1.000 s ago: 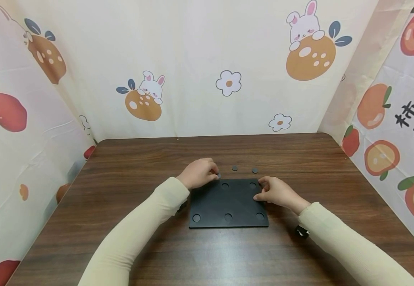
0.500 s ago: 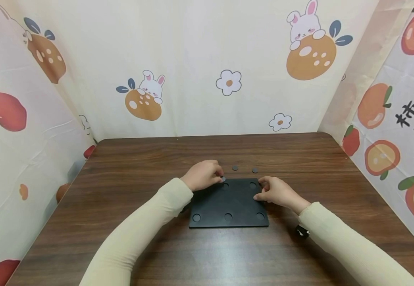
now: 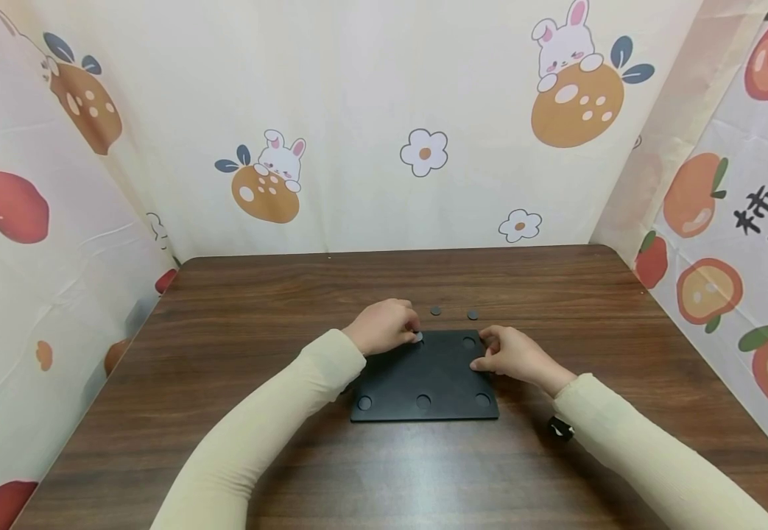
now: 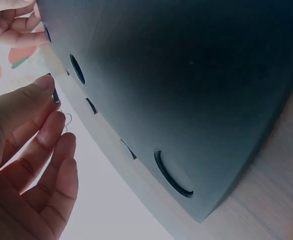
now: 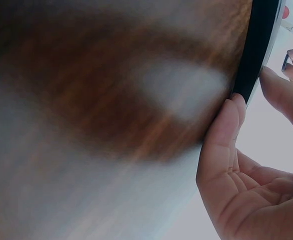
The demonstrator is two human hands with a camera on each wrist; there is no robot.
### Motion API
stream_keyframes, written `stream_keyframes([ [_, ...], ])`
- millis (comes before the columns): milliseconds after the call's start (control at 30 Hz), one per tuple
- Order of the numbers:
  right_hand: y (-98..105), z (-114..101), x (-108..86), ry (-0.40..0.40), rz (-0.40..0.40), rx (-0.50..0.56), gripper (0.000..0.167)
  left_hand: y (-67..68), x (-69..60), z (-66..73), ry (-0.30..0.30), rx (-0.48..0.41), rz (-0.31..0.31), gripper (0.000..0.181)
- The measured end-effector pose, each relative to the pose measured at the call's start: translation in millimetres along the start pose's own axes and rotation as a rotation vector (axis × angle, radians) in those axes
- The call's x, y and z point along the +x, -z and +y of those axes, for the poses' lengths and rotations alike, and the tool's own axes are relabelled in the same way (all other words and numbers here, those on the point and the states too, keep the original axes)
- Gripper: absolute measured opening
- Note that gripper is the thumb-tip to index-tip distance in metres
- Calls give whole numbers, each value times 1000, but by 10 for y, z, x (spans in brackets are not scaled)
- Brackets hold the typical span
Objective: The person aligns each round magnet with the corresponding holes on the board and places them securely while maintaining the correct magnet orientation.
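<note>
**Disc pinched, recess right beside it**

And it's the left hand [image 3: 384,326] in action, fingers clamped on a small disc [image 3: 418,337] between thumb and fingertip, just beside the board's far middle recess [image 4: 77,69]! Whether the disc touches the board [image 3: 437,372], I can't tell. Across from it, the right hand [image 3: 512,355] has its fingers clamped on the board's right edge, thumb on top, the board flat on the tabletop [image 3: 277,294].

Now for technique. Seating the disc looks like the step in hand, so I'd level it over the hole, dip one edge in first, then press the rest down with a fingertip. Let go too soon and it could skid off that smooth face. A firm right hand should help, too, since a nudged board would spoil the line-up. Keep the spare fingers clear so the hole stays in sight.

Beyond the far edge, two more discs [image 3: 473,315] lie on the wood, well apart from each other, the right hand near one of them.
</note>
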State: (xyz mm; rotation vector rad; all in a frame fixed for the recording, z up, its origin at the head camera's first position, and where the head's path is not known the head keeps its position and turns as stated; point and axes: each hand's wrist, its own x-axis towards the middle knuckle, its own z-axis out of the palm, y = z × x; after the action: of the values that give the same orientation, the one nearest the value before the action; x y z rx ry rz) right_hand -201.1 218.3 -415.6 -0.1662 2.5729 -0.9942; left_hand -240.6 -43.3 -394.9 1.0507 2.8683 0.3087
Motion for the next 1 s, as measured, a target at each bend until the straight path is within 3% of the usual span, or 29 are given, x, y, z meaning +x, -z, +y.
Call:
stream_keyframes([
  [1000,1,-2,-3,-3,-1,-4,72,-69,37,54,-24,51,-55,13],
])
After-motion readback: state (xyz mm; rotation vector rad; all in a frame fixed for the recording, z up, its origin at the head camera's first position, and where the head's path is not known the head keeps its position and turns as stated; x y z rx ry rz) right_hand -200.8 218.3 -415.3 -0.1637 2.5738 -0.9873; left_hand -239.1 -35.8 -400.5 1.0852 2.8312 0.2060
